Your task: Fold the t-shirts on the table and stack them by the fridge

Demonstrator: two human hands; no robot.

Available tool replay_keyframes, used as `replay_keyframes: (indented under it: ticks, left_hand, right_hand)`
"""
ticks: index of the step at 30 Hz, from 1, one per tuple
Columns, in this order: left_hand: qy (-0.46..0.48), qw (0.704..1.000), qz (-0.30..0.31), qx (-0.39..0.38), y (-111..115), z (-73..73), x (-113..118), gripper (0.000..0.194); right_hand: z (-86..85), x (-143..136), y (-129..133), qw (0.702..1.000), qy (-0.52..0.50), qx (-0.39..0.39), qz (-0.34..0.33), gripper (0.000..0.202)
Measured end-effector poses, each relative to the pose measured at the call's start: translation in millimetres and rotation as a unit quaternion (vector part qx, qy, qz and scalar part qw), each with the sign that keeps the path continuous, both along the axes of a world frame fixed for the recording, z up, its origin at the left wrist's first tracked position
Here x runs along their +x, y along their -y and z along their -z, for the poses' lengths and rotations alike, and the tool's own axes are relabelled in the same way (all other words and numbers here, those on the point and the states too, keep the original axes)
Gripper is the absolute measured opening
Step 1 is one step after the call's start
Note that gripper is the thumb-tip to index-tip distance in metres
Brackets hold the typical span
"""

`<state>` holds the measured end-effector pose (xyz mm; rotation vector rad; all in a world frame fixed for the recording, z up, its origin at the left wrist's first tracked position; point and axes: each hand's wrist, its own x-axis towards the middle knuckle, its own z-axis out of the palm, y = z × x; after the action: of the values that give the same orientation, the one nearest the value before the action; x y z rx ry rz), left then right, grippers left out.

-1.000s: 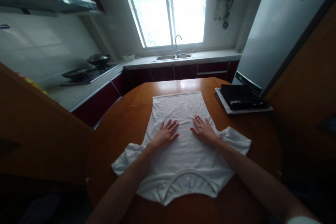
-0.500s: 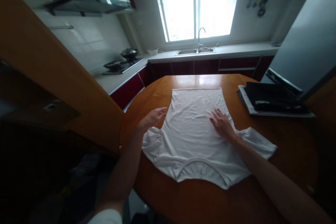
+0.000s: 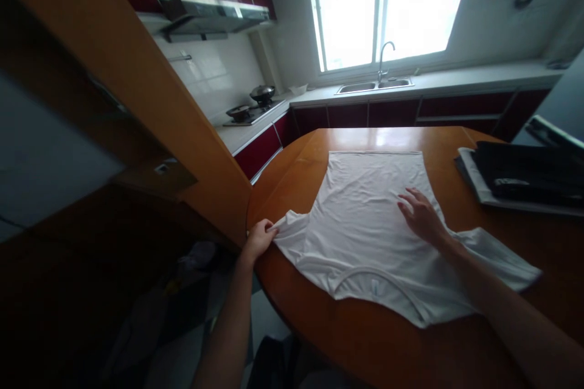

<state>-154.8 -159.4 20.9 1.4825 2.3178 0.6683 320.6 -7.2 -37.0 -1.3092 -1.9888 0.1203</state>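
Note:
A white T-shirt (image 3: 365,213) lies spread on the wooden table (image 3: 292,164), its neckline toward me and its hem toward the window. My left hand (image 3: 261,238) pinches the end of the left sleeve at the table's left edge. Over the right half of the shirt's body is my right hand (image 3: 420,214), fingers apart and holding nothing; whether it touches the cloth I cannot tell. The right sleeve stretches out beyond my right forearm, which covers part of the shoulder.
Folded dark clothes (image 3: 529,173) are stacked on the table's right side. A wooden post (image 3: 201,152) rises close by the table's left edge. Beyond stand a counter with a sink (image 3: 374,86) and a stove with a lidded wok (image 3: 262,93).
My left hand has moved from beside the shirt to the left sleeve and closed on its end, drawing it outward. My right hand stays over the shirt. The view has turned left.

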Motion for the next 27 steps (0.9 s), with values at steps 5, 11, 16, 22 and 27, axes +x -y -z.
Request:
replay_keyframes:
  ticks: [5, 11, 16, 22, 27]
  left_hand:
    - [0.019, 0.999, -0.008, 0.033, 9.8, 3.8, -6.4, 0.013]
    - [0.061, 0.994, 0.005, 0.095, 10.6, 11.3, -7.6, 0.022]
    - [0.027, 0.991, -0.032, 0.125, 18.7, 9.6, 0.0, 0.025]
    - [-0.068, 0.949, 0.202, 0.234, 51.8, 6.9, 66.1, 0.028]
    - [-0.136, 0.9, 0.406, 0.081, 73.9, 16.1, 101.3, 0.047]
  right_hand:
    - [-40.2, -25.4, 42.5, 0.993, 0.003, -0.003, -0.116, 0.037]
    - [-65.7, -109.3, 161.3, 0.897, 0.13, -0.124, -0.404, 0.06]
    - [-64.9, -134.1, 206.0, 0.824, 0.176, -0.216, -0.494, 0.078]
    - [-67.7, -132.5, 212.9, 0.82, 0.175, -0.233, -0.493, 0.075]
    - [-80.4, -135.8, 226.4, 0.83, 0.165, -0.21, -0.49, 0.071]
